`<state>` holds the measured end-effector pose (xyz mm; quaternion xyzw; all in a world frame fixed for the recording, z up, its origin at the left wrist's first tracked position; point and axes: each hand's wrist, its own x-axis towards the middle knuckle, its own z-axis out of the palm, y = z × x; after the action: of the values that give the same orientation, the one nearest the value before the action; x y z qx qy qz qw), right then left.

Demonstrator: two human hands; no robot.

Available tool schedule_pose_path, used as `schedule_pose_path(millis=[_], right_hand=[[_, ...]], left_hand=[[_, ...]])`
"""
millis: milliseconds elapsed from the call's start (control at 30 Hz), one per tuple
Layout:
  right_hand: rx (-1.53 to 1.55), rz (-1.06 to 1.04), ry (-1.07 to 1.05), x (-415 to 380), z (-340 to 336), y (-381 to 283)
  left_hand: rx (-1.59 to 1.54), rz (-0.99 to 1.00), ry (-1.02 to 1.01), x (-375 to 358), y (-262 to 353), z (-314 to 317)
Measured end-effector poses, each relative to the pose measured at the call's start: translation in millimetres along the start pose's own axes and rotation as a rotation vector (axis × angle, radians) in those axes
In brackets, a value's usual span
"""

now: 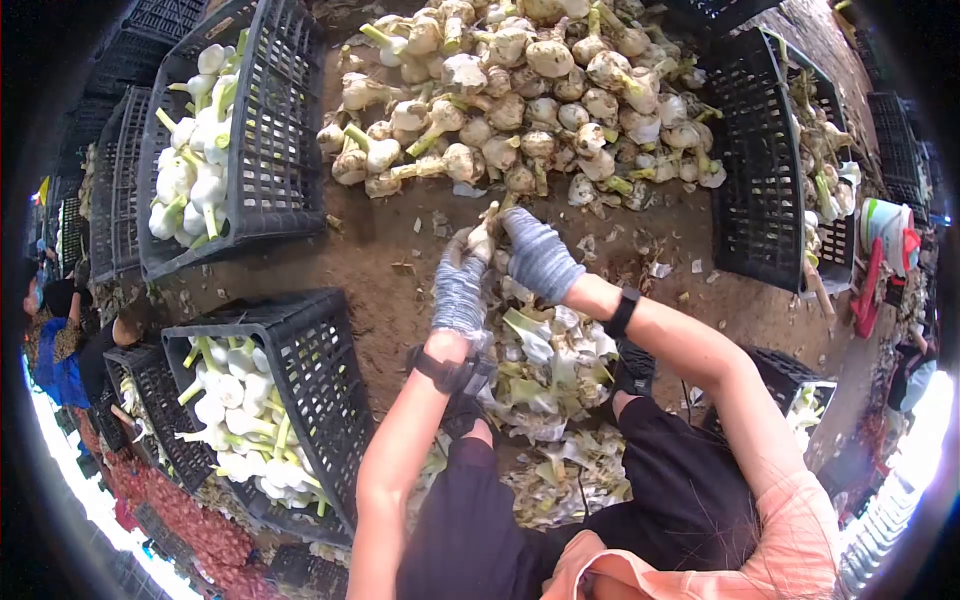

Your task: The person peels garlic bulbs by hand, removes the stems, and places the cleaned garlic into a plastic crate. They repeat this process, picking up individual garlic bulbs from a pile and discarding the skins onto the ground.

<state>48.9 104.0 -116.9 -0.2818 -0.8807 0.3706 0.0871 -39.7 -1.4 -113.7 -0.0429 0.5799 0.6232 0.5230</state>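
Note:
My left hand (460,288), in a grey knit glove, is closed around a garlic bulb (482,243) whose short stalk points up. Close against the bulb's right side is my right hand (542,257), gloved the same way, with its fingers curled in; what they grip is hidden. Just beyond both hands lies a big heap of soil-stained garlic bulbs (540,110) with cut stalks. Below the hands, between my feet, peeled garlic skins (545,365) are piled on the ground.
Two black plastic crates (280,120) at left hold clean white garlic (240,405). Another black crate (757,160) at right holds unpeeled garlic. A white bucket (883,235) and a red object (866,300) stand farther right. People sit at the far left and right edges.

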Motion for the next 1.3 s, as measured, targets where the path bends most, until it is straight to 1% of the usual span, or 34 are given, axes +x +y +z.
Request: schedule_pose_path(millis=[33,67,100,133,200,233,267,300,333,367,400,467,500,600,733,800,833,867,900,933,1000,1033,1067,1133,1167,1200,1267,1300], right_hand=[[0.296,0.072,-0.036,-7,-9,-1],[0.593,0.145,-0.070,-13,-19,-5],[0.774,0.208,-0.037,-17,-30,-10],[0.866,0.445,-0.129,-19,-49,-12],[0.738,0.455,-0.096,-26,-60,-3],[0.554,0.315,-0.099,-31,-67,-1],[0.550,0.317,-0.098,-33,-73,-7],[0.616,0.254,-0.060,-36,-79,-16],[0.681,0.190,-0.022,-39,-81,-20],[0.739,0.133,-0.018,-40,-73,-12],[0.819,0.212,-0.060,-40,-76,-19],[0.645,0.209,-0.090,-38,-82,-23],[0.646,0.209,-0.088,-39,-83,-23],[0.667,0.196,-0.083,-41,-87,-25],[0.592,0.145,-0.078,-44,-95,-25],[0.546,0.131,-0.087,-47,-97,-22],[0.574,0.139,-0.106,-49,-97,-20],[0.602,0.146,-0.125,-50,-98,-18],[0.619,0.105,-0.123,-51,-101,-19],[0.619,0.105,-0.123,-52,-103,-21],[0.761,0.201,-0.183,-56,-106,-25],[0.794,0.245,-0.221,-57,-111,-29],[0.796,0.246,-0.220,-58,-111,-29],[0.639,0.119,-0.259,-61,-111,-29],[0.559,0.084,-0.255,-63,-111,-30],[0.559,0.084,-0.256,-66,-109,-30],[0.709,0.194,-0.307,-70,-105,-28],[0.768,0.240,-0.312,-70,-106,-32]], left_hand=[[-0.097,0.029,-0.034,-6,2,2],[-0.097,0.027,-0.035,-13,4,4],[-0.166,0.090,-0.079,-21,8,6],[-0.235,0.154,-0.123,-27,9,7],[-0.189,0.168,-0.169,-37,10,8],[-0.130,0.196,-0.185,-42,10,10],[-0.072,0.224,-0.200,-49,13,16],[-0.120,0.193,-0.222,-55,15,22],[-0.008,0.244,-0.171,-55,8,23],[0.039,0.266,-0.224,-62,16,31],[0.087,0.289,-0.276,-68,24,40],[0.095,0.321,-0.253,-74,18,43],[0.103,0.353,-0.223,-76,16,44],[0.168,0.347,-0.188,-81,19,44],[0.102,0.328,-0.201,-88,24,49],[0.247,0.449,-0.224,-86,24,46],[0.248,0.449,-0.225,-87,24,45],[0.168,0.329,-0.225,-90,29,48],[0.089,0.209,-0.224,-92,32,49],[0.088,0.209,-0.225,-91,29,48],[-0.011,0.116,-0.289,-87,22,42],[-0.097,-0.010,-0.311,-87,21,39],[-0.095,-0.011,-0.311,-87,26,39],[-0.155,-0.369,-0.208,-86,39,41],[-0.093,-0.394,-0.297,-81,40,39],[-0.094,-0.395,-0.296,-76,41,38],[0.067,-0.593,-0.181,-66,38,34],[0.102,-0.566,-0.045,-57,24,30]])
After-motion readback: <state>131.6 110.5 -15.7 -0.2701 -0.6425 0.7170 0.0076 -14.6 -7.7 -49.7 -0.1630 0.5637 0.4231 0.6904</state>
